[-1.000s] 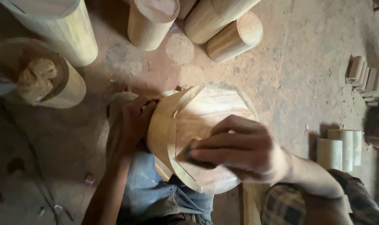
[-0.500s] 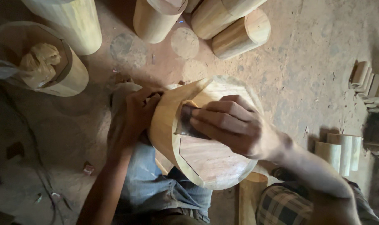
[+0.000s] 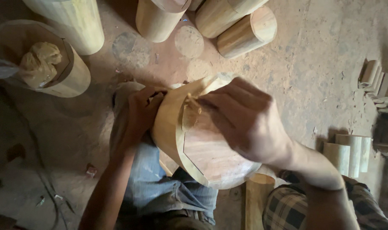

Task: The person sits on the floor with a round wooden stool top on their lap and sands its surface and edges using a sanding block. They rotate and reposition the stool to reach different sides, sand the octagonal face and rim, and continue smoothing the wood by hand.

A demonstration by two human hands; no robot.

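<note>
A round wooden vessel (image 3: 207,157) with a thin bent rim and a flat disc bottom rests tilted on my lap. My left hand (image 3: 143,113) grips its left rim, fingers curled over the edge. My right hand (image 3: 245,123) lies over the upper part of the disc and presses a small flat scraper (image 3: 189,116), smeared with yellowish paste, against the seam where the rim meets the disc. The fingers hide most of the scraper.
Several pale wooden cylinders (image 3: 245,30) stand or lie on the dirt floor ahead. On the left one, a lump of yellowish paste (image 3: 40,61) sits in clear plastic. Short curved wood pieces (image 3: 347,153) lie at the right, and a plank (image 3: 256,200) lies by my knee.
My right hand has slid with the scraper from the middle of the disc up to its far rim. The left hand keeps its grip on the rim.
</note>
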